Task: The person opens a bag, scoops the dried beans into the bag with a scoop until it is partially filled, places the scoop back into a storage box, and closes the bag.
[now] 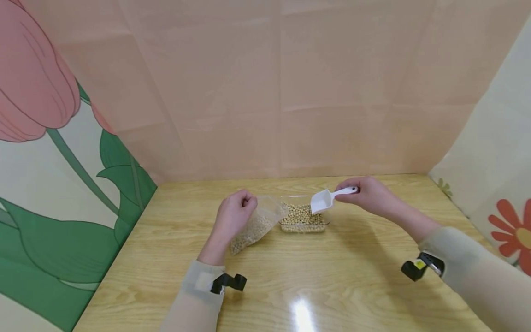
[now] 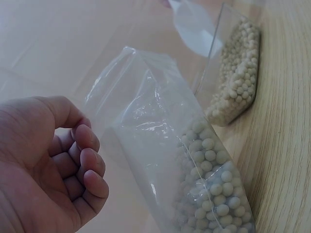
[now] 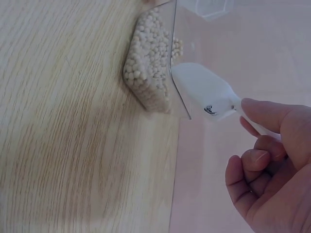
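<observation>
My left hand (image 1: 235, 213) pinches the top edge of a clear plastic bag (image 2: 155, 126), its fingers curled in. Pale round beans (image 2: 218, 199) fill the lower part of the bag, which leans with its mouth toward a clear rectangular container (image 1: 304, 225). More of the same beans (image 3: 151, 53) lie inside that container. From the right, my right hand (image 1: 369, 196) grips the handle of a white scoop (image 1: 321, 201) between thumb and fingers. The scoop's head is tilted down over the container's right side, overlapping its rim in the right wrist view.
The wood-grain table (image 1: 269, 286) extends around the bag and container. A plain pinkish backdrop (image 1: 282, 92) rises behind its far edge. Side panels with a printed tulip (image 1: 33, 69) and a red flower (image 1: 516, 230) flank the table.
</observation>
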Demonstrator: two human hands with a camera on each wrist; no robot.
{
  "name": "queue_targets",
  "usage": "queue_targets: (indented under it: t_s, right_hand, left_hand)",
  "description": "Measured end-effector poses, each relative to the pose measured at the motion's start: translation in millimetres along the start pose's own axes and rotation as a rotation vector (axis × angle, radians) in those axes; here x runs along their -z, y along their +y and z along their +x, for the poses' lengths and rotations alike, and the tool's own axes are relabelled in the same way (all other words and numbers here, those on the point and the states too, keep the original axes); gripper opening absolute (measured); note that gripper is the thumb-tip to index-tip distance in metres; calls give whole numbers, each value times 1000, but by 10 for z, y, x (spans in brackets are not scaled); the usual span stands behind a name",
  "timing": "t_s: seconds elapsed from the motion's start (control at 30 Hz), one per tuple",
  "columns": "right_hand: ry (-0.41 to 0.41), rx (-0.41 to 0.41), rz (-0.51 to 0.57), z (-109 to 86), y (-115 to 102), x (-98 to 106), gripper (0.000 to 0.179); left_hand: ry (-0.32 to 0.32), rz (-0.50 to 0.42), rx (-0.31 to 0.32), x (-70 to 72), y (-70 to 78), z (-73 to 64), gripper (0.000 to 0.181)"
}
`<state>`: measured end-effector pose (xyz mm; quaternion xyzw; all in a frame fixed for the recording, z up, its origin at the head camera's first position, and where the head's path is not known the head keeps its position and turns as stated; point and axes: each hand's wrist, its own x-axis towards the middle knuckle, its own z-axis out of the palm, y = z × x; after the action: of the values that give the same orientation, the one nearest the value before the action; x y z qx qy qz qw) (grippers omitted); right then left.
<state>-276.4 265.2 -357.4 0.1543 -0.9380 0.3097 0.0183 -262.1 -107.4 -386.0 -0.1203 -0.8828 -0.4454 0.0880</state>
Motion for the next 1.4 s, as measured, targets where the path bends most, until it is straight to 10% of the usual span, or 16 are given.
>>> queue_targets:
  t_s: [0.87,1.4]
  right_hand:
    - [-83,8,-99,185,-136,-192,22]
    - [-93,-143,156,149,138,-484,32]
  left_hand:
    - [-2,9,0,-6,-9,13,20]
    - [-1,20,4,-11,-1,9,20]
